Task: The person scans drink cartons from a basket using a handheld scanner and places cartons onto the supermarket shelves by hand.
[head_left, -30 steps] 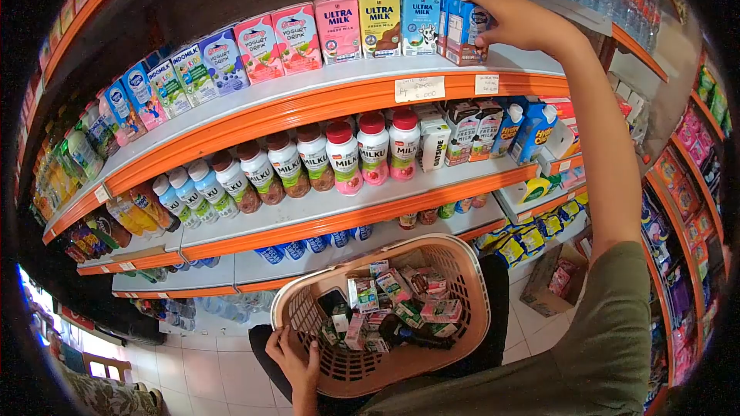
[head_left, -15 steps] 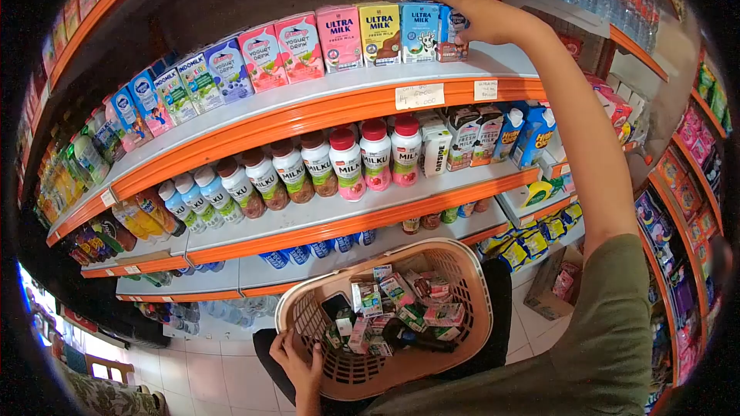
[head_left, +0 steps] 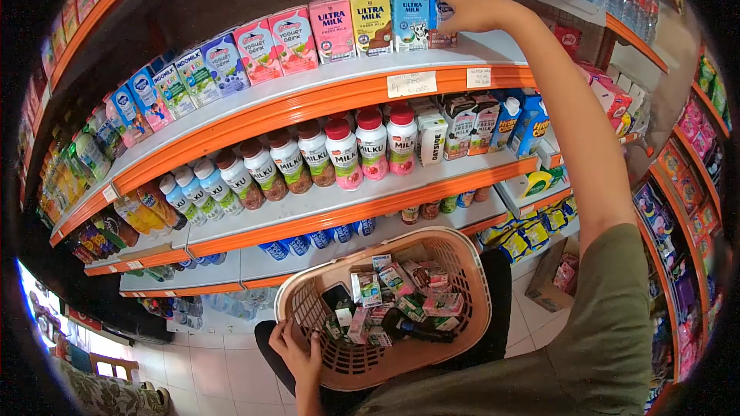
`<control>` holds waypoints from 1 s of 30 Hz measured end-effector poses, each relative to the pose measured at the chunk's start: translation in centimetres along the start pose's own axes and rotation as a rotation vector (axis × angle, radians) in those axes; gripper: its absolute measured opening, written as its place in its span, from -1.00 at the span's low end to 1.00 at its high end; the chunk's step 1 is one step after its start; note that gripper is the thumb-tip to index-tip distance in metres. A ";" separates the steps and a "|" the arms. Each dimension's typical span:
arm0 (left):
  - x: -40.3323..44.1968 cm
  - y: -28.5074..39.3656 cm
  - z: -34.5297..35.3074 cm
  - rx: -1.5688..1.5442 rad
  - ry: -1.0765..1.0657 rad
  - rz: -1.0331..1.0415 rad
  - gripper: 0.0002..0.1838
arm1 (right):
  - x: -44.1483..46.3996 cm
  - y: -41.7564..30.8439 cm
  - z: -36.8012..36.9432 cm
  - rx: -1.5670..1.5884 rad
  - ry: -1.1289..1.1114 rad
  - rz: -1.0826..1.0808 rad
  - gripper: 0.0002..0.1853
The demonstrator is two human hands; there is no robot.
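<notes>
My right hand (head_left: 465,9) reaches over the top shelf, its fingers round a small blue and brown milk carton (head_left: 444,37) at the right end of the row. Directly beside that carton stands a blue Ultra Milk carton (head_left: 411,21), with a yellow one (head_left: 371,25) and a pink one (head_left: 331,29) farther left. Below, my left hand (head_left: 298,350) grips the left rim of a tan plastic basket (head_left: 339,374), thumb inside. Small drink cartons (head_left: 368,289), a phone (head_left: 336,295) and a dark bottle (head_left: 420,330) lie in the basket, which rests on my lap.
The top shelf edge (head_left: 324,98) is orange and carries paper price tags (head_left: 411,84). On the shelf beneath stand several Milku bottles (head_left: 343,156) and larger cartons (head_left: 460,127). A cardboard box (head_left: 551,281) sits on the floor at right, near another stocked rack (head_left: 678,208).
The view has shifted slightly. My right hand stays at the small carton and covers more of its front. My left hand keeps its place on the basket rim.
</notes>
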State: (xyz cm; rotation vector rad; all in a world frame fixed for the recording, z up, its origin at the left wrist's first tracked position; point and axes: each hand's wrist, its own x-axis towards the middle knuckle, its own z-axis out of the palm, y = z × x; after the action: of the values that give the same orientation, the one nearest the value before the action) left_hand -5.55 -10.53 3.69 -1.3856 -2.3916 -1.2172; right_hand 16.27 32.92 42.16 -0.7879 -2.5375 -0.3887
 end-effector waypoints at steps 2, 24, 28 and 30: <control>0.0 -0.8 0.6 0.014 0.010 -0.010 -0.46 | 0.5 1.9 0.5 0.038 0.106 -0.023 -0.25; -2.6 0.6 8.8 0.013 -0.655 -0.331 -0.42 | -38.0 -30.9 27.0 0.097 -0.540 0.142 -0.59; -2.7 1.9 9.8 0.228 -0.595 -0.156 -0.31 | -37.6 -29.7 25.4 0.194 -0.589 0.085 -0.57; -3.2 1.6 10.5 0.133 -0.597 -0.149 -0.30 | -37.3 -28.8 24.5 0.303 -0.647 0.112 -0.56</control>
State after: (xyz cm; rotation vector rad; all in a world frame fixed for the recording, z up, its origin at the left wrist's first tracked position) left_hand 0.37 -5.06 -3.92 -1.7432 -2.9397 -0.7117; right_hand 18.45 2.21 -1.14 -1.0534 -3.0032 0.3442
